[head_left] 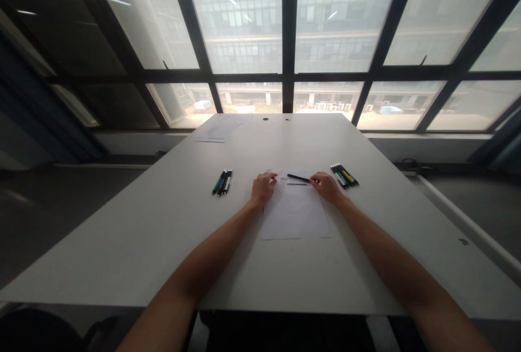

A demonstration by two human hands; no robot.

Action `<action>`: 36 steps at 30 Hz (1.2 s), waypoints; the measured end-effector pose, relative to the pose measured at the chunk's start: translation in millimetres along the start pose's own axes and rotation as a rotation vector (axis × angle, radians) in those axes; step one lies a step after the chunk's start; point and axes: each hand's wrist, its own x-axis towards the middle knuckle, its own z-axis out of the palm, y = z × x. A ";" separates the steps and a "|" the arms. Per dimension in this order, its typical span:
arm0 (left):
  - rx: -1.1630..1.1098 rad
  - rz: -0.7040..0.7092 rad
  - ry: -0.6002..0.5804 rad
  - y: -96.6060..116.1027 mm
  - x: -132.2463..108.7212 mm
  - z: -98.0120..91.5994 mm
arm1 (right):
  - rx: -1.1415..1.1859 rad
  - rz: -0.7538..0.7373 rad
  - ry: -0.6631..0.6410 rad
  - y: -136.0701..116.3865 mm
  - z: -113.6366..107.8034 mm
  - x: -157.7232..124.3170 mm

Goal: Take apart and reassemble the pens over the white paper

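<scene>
A white sheet of paper [295, 213] lies on the white table [163, 243] in front of me. My left hand [262, 188] rests on the sheet's far left corner with its fingers curled. My right hand [326, 185] is closed on one end of a black pen [298, 178], which it holds just above the sheet's far edge, pointing left. A thin dark line shows on the paper below the pen.
A bunch of pens [222, 182] lies left of the sheet, and another bunch of pens [344, 175] lies right of it. More papers [222, 128] sit at the far left of the table, near two dark holes. Large windows stand beyond the table.
</scene>
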 end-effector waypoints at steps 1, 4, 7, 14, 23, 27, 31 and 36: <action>-0.041 -0.013 0.020 -0.9 1.3 0.1 | 0.007 0.005 0.013 0.9 0.2 0.0; -0.187 -0.089 0.111 -4.8 5.5 -0.2 | 0.039 0.028 0.076 3.7 1.0 0.0; -0.301 -0.192 0.194 -8.8 8.5 -1.5 | 0.070 0.072 0.140 5.7 2.2 0.1; -0.346 -0.204 0.204 -9.0 7.9 -2.0 | 0.103 0.126 0.160 9.1 4.6 0.7; -0.345 -0.214 0.188 -7.4 7.6 -2.3 | 0.090 0.115 0.148 8.5 4.9 0.3; -0.339 -0.200 0.186 -8.2 7.3 -1.4 | 0.087 0.110 0.135 7.7 4.4 0.0; -0.265 -0.198 0.155 -9.5 7.1 0.2 | 0.098 0.093 0.109 7.1 4.8 -0.6; -0.140 -0.170 0.124 -9.0 6.3 2.4 | 0.090 0.070 0.098 5.6 4.4 -1.1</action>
